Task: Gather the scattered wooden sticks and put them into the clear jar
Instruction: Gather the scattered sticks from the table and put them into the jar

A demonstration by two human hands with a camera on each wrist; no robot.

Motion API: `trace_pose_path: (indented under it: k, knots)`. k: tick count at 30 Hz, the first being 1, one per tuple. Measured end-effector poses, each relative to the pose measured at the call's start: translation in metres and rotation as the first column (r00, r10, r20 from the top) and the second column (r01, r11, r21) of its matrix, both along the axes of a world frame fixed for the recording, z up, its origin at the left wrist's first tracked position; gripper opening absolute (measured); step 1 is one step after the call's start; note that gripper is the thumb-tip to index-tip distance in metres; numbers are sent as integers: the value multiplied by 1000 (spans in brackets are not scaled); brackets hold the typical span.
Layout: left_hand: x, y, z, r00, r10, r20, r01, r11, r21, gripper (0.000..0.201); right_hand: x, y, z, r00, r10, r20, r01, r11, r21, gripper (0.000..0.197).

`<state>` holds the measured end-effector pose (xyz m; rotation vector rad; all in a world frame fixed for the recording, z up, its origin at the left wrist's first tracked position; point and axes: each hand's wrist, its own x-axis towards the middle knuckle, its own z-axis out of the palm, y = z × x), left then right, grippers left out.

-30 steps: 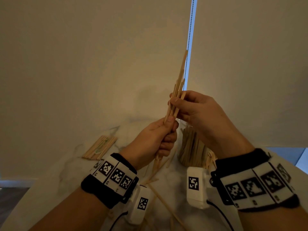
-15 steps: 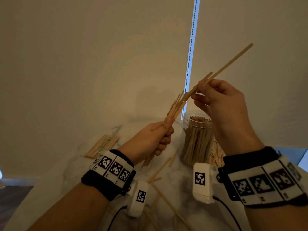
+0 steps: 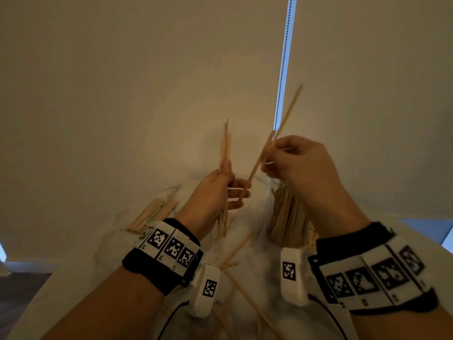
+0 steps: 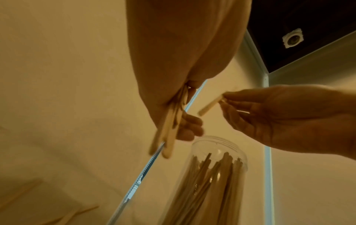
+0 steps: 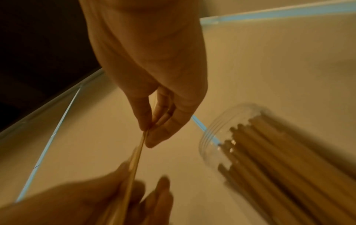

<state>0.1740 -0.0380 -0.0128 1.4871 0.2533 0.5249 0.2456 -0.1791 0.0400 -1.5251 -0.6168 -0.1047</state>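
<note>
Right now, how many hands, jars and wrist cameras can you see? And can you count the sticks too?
Hands: 2, left hand gripping a bundle, right hand pinching sticks
Jar: 1
Wrist cameras: 2
Total: 5
All the sticks together: too many, and too blurred, to count.

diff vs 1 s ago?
The right hand has pulled a few sticks out of the left hand's bundle and drawn them right, above the jar. The hands, joined on one bundle before, are now apart. Left still grips the rest; jar unmoved.
</note>
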Motion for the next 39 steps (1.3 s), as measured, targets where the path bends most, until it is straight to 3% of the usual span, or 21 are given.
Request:
trace_pose_path:
  k: [4,8,10,13,17,19,21,23,26,28,30,32,35,37,39]
  knots:
    - [-2,-15,1,991,-128,29,127,992,8,45,-9,14,-16,993,-3,120,31,972,-231,8]
    - [2,-11,-1,998,46,44,-43,997,-71,41,-7,10,-12,984,-75,165,111,968,-226,14]
    - [2,-6,0,995,82,54,-78,995,-70,43,-11,5,-7,989,-13,146,61,941,-333,15]
    - [0,-2,-1,997,36,71,-38,999,14,45,-25,7,-6,980,185,72,-107,800,-591,14]
    - [0,-2,-4,999,22,30,-29,970,241,49,-32,11,-8,968,222,121,-58,661,-748,21]
    - [0,-2,-5,999,27,25,-33,966,255,46,-29,7,-5,973,190,127,-34,671,-741,27]
    - [0,-6,-4,998,-36,44,28,988,154,38,-22,2,0,973,44,227,121,736,-666,26]
    - [-1,-13,-1,990,-130,55,122,985,123,32,-16,-3,6,949,-110,296,255,819,-515,26]
    - [-4,-23,1,959,-284,0,277,938,207,31,-8,-9,11,934,-156,320,252,926,-282,45]
    - [-6,-29,2,931,-362,-45,360,897,257,33,-8,-11,12,918,-147,367,264,919,-292,41]
    - [-8,-33,3,918,-392,-49,392,886,250,32,-6,-9,8,922,-80,378,241,883,-402,32]
    - [-9,-34,5,923,-383,-35,380,896,230,30,-10,-4,3,940,26,339,157,850,-503,38]
    - [-8,-30,6,960,-280,5,272,936,225,29,-13,5,-2,942,45,333,137,854,-502,41]
    - [-4,-22,6,986,-139,96,127,985,114,33,-15,7,-4,961,33,274,108,868,-485,54]
    - [-1,-11,9,979,25,201,-12,998,-65,26,-16,7,-9,980,79,181,46,798,-601,71]
